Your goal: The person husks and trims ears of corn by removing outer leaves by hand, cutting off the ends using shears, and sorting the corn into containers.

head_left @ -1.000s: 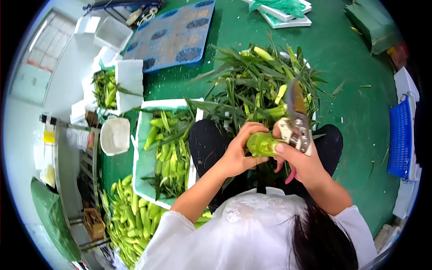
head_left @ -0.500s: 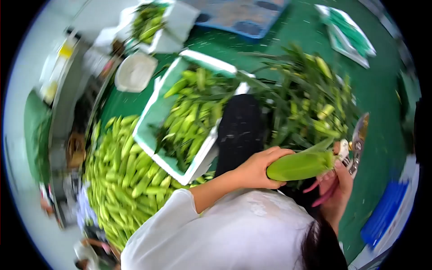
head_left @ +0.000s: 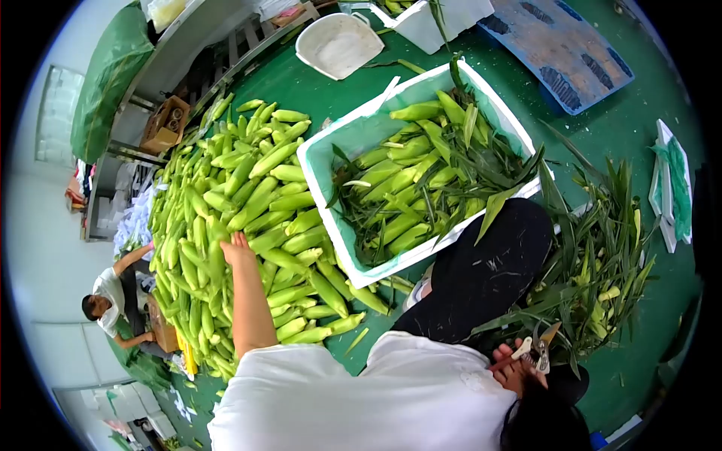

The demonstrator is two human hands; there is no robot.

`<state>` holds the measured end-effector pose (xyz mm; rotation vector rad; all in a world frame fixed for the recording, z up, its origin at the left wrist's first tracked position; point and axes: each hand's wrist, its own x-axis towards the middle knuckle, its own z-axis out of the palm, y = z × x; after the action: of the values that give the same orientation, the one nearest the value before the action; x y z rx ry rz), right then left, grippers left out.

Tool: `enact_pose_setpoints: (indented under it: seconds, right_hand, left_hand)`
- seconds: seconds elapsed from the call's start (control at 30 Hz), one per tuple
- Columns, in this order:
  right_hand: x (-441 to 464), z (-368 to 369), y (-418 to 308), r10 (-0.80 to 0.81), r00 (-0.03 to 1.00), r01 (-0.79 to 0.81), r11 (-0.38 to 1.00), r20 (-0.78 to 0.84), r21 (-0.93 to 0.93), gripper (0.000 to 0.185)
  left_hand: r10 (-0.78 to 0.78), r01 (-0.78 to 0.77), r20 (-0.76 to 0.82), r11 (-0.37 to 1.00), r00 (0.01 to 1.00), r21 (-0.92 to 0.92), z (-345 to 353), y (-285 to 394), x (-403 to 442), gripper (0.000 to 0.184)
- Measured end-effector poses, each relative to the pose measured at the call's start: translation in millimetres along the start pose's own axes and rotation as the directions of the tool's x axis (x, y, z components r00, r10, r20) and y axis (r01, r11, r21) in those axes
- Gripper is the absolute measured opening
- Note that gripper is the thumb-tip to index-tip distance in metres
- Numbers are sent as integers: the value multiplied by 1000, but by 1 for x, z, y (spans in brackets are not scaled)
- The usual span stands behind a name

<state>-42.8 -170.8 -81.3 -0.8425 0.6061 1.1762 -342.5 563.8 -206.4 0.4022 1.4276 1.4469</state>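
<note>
My left hand (head_left: 239,252) is stretched out over the big pile of green husked corn ears (head_left: 282,207), fingers extended, with no ear gripped in it. Whether its fingertips touch the ears below cannot be made out. Down at the right, my right hand (head_left: 511,370) is closed around the handles of pruning shears (head_left: 535,350), whose blades point up and to the right. Beside my knee stands a white foam box (head_left: 325,201) with a green lining, holding corn ears (head_left: 410,161) and loose leaves.
Cut leaves and stalks (head_left: 594,255) lie heaped at my right. Behind are a white basin (head_left: 340,46), a blue pallet (head_left: 564,52) and another foam box (head_left: 444,22). A foam lid (head_left: 668,188) lies far right. Another person (head_left: 113,301) sits beyond the pile, at left.
My left hand has left the corn ear it gripped near the shears and swung left over the pile. The right hand still holds the shears, now lower. The view has turned left.
</note>
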Motion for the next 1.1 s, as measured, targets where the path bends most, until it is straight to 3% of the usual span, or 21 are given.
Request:
enact_pose_setpoints:
  seconds: [0.03, 0.07, 0.1, 0.13, 0.17, 0.2, 0.23, 0.27, 0.33, 0.37, 0.43, 0.47, 0.5, 0.57, 0.67, 0.83, 0.9, 0.97, 1.0, 1.03, 1.1]
  right_hand:
    - [-4, 13, 1, 17, 994, -17, 1000, -108, 1, 78]
    - [-11, 13, 4, -76, 994, 83, 992, 74, -95, 88]
    - [-11, 18, 4, -103, 993, 106, 992, 51, -74, 89]
    - [-11, 23, 4, -129, 991, 130, 990, 28, -54, 92]
    - [-10, 19, 8, -158, 987, 158, 987, 4, -17, 89]
    - [-8, 15, 12, -187, 982, 187, 982, -20, 19, 87]
    - [-7, 12, 16, -216, 975, 218, 975, -44, 53, 85]
    - [-9, 12, 18, -252, 967, 254, 966, -42, 55, 84]
    - [-23, 48, 14, -327, 930, 344, 935, -169, 84, 78]
    - [-24, 54, 14, -356, 915, 377, 921, -188, 94, 77]
    - [-30, 56, 16, -403, 889, 433, 894, -216, 116, 76]
    - [-28, 39, 19, -421, 887, 447, 886, -187, 127, 74]
    - [-27, 34, 19, -421, 890, 451, 872, -177, 191, 73]
    - [-24, 36, 10, -415, 889, 452, 866, -194, 216, 72]
    - [-19, 39, -6, -453, 882, 469, 870, -127, 153, 73]
    - [-19, 53, -18, -481, 874, 484, 859, -61, 168, 77]
    - [-27, 43, -12, -493, 869, 491, 844, -48, 215, 79]
    - [-34, 34, -4, -533, 844, 533, 816, -62, 224, 80]
    - [-39, 32, -2, -557, 825, 562, 797, -90, 219, 82]
    - [-37, 9, 9, -605, 789, 614, 770, -111, 172, 82]
    - [-38, 1, 7, -615, 773, 633, 761, -152, 143, 83]
  left_hand:
    - [53, -51, 117, 998, 992, -24, 29, -18, -11, 49]
    - [135, -167, 323, 983, 937, 75, 73, -53, -61, 41]
    - [209, -310, 513, 944, 832, 117, 118, -87, -113, 35]
    - [114, -292, 711, 947, 694, 134, 155, -155, -113, 33]
    - [-135, 29, 837, 990, 531, 141, 189, -188, -196, 31]
    - [-363, -83, 814, 892, 454, 444, 215, -235, -235, 23]
    - [-596, 158, 702, 794, 390, 587, 234, -344, -233, 29]
    - [-732, 232, 503, 646, 460, 728, 241, -376, -284, 36]
    - [-702, 188, 517, 665, 490, 723, 248, -481, -326, 51]
    - [-495, -139, 392, 473, 775, 870, 264, -454, -368, 63]
    - [-458, -218, 425, 438, 781, 872, 261, -436, -390, 68]
    - [-538, -105, 523, 624, 661, 774, 256, -480, -357, 65]
    - [-643, 133, 545, 703, 538, 698, 254, -429, -378, 59]
    - [-804, 399, 471, 591, 362, 702, 259, -479, -332, 57]
    - [-770, 647, 608, 566, 192, 512, 246, -456, -342, 60]
    - [-803, 495, 574, 569, 160, 657, 252, -414, -380, 65]
    - [-872, 624, 488, 395, 26, 674, 251, -416, -363, 62]
    - [-590, 489, 765, 763, 260, 422, 226, -380, -373, 61]
    - [-433, 199, 834, 901, 341, 386, 213, -337, -382, 62]
    - [-240, -130, 898, 943, 368, 305, 209, -270, -402, 64]
    - [-106, -490, 974, 850, 201, 194, 208, -205, -426, 72]
